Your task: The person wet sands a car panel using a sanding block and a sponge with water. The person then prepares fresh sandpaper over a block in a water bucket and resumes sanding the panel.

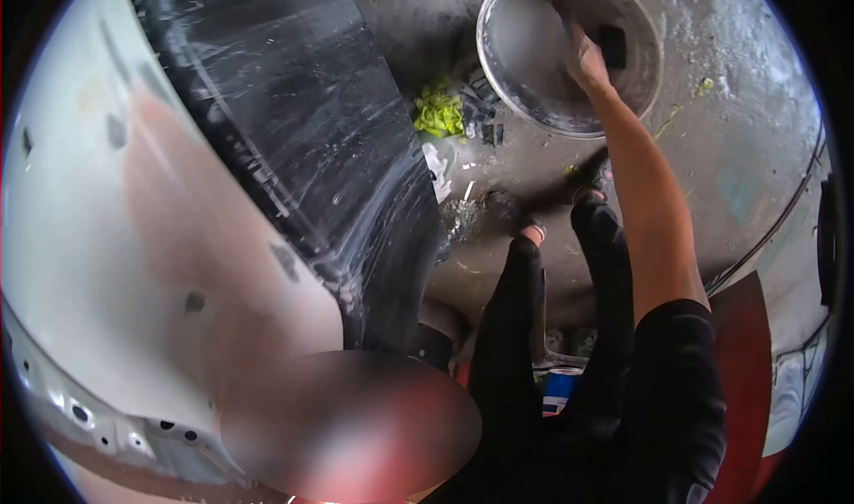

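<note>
My right hand (587,59) reaches down into a round, pale-rimmed bucket (481,46) of cloudy grey water. Its fingers are closed on a small dark flat piece (562,10), whose kind I cannot make out. Just right of the hand, inside the bucket, is a black rectangular block (612,47). My left hand is not in view. On the left stands a whitish car body panel (71,201) with pinkish patches and several grey spots, next to a dark, dusty, scuffed panel (294,77).
Crumpled yellow-green material (439,110) and scraps lie on the wet, stained concrete floor (712,148). A dark hose (783,221) runs along the right, near a red panel (743,362). A blue-and-white item (559,390) shows between my legs. A blurred oval covers the lower left.
</note>
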The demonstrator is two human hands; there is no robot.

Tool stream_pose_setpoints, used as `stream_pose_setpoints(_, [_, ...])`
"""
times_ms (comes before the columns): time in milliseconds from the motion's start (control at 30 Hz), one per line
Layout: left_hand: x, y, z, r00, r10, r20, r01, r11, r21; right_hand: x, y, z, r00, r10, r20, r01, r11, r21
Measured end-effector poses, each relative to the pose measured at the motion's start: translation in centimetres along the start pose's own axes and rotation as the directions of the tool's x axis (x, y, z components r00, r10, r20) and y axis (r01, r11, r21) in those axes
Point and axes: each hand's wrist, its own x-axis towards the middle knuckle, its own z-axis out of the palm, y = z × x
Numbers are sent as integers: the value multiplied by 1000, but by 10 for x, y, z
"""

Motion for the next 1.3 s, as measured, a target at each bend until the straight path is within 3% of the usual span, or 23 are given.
stream_pose_setpoints(133, [5,9,8,999,-7,39,5,999,41,7,20,31,998,17,55,-6,978,-209])
stream_pose_setpoints(200, [6,12,10,998,-18,54,15,999,50,30,26,35,922,198,333,-69,930,-361])
stream_pose_setpoints(233, [8,13,10,998,-16,63,13,999,50,28,28,33,908,44,418,164,879,-448])
stream_pose_setpoints(300, [10,11,10,998,-25,59,22,998,55,30,21,16,863,-100,496,359,812,-460])
stream_pose_setpoints(367, [10,9,9,998,-29,54,26,998,60,22,-18,-37,875,-94,474,298,878,-375])
stream_pose_setpoints(400, [9,8,10,998,-33,54,30,998,61,23,-10,-43,921,-261,289,377,780,-499])
stream_pose_setpoints(433, [8,8,8,998,-37,54,33,997,63,22,0,-50,889,-444,112,409,662,-628])
stream_pose_setpoints(567, [4,9,3,998,-45,38,42,996,73,44,35,-47,953,-232,197,298,839,-454])
stream_pose_setpoints(667, [1,9,-1,999,-41,30,39,996,81,66,41,-26,939,-12,345,172,883,-436])
stream_pose_setpoints(700, [1,10,-1,999,-37,31,35,996,81,80,80,15,934,13,356,174,857,-485])
stream_pose_setpoints(767, [0,10,-5,999,-30,29,28,996,80,71,88,36,934,134,332,63,851,-521])
stream_pose_setpoints(833, [1,7,-9,999,-22,33,19,997,81,26,42,1,908,316,275,-148,856,-495])
stream_pose_setpoints(900, [-3,6,-14,999,-32,24,30,996,85,3,18,-12,936,233,265,19,716,-698])
stream_pose_setpoints(967, [-4,0,-16,999,-41,8,40,996,81,2,35,-17,879,217,425,99,789,-607])
stream_pose_setpoints(1100, [-9,3,-15,998,-55,-32,57,996,67,0,63,-18,885,-87,457,310,843,-440])
stream_pose_setpoints(1167, [-9,2,-16,998,-49,-32,51,997,64,-11,59,-13,900,-214,381,375,825,-423])
stream_pose_setpoints(1233, [-9,3,-17,998,-45,-34,46,998,51,-41,41,-27,946,-232,226,289,920,-266])
stream_pose_setpoints(1300, [-10,-1,-21,997,-56,-56,59,997,46,-64,5,-55,995,-98,-18,99,990,96])
